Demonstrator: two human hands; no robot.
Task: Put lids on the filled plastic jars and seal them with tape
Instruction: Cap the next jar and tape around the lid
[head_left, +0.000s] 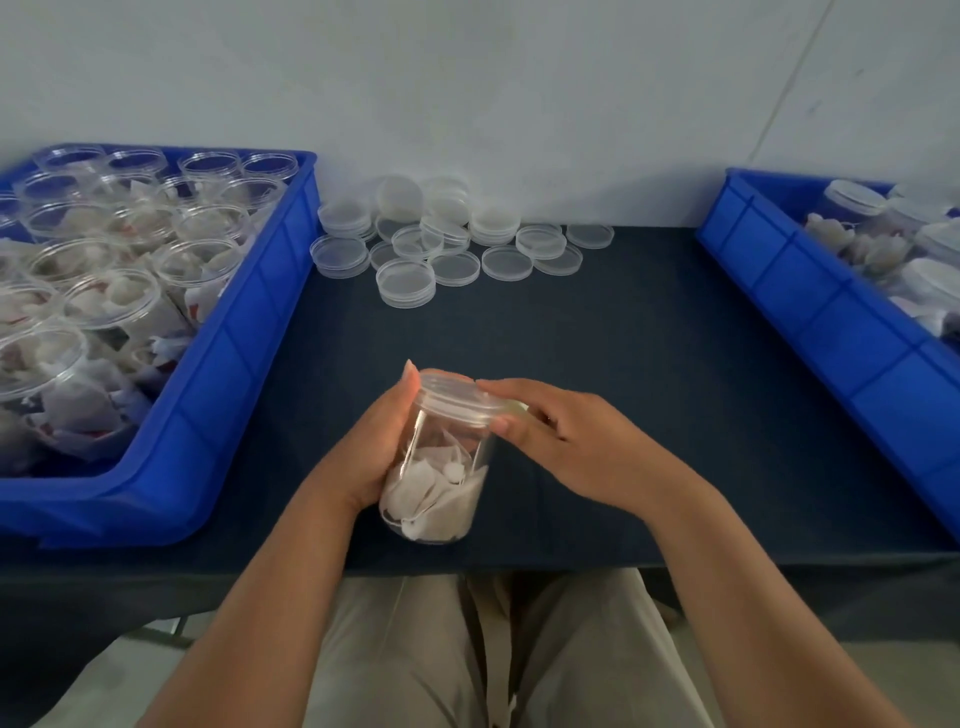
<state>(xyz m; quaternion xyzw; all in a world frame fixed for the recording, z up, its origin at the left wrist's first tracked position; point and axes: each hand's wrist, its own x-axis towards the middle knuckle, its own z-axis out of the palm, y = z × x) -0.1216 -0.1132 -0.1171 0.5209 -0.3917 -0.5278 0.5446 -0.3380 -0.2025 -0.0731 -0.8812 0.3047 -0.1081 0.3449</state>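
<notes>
Two hands on one jar (441, 467) | left hand (382, 441) wraps body | right hand (561, 431) pinches lid (449, 397) | I read axis leaning away

A clear round plastic jar (439, 462), part-filled with white paper sachets (431, 499), is tilted and cradled in the left fingers (409, 389). Its translucent round plastic lid (452, 399) sits on the mouth, pinched between the right fingers (501, 388).

1. On my left, a bin (244, 364) on the table (623, 364) holds open jars (111, 296).
2. On my right, a second bin (810, 306) holds lidded jars (857, 200).
3. Between them, back by the wall (467, 78), I see loose lids (452, 239) heaped.
4. Front centre, a jar (441, 467) sits in the left hand (374, 447), with the right hand (561, 436) on its lid (452, 397).
</notes>
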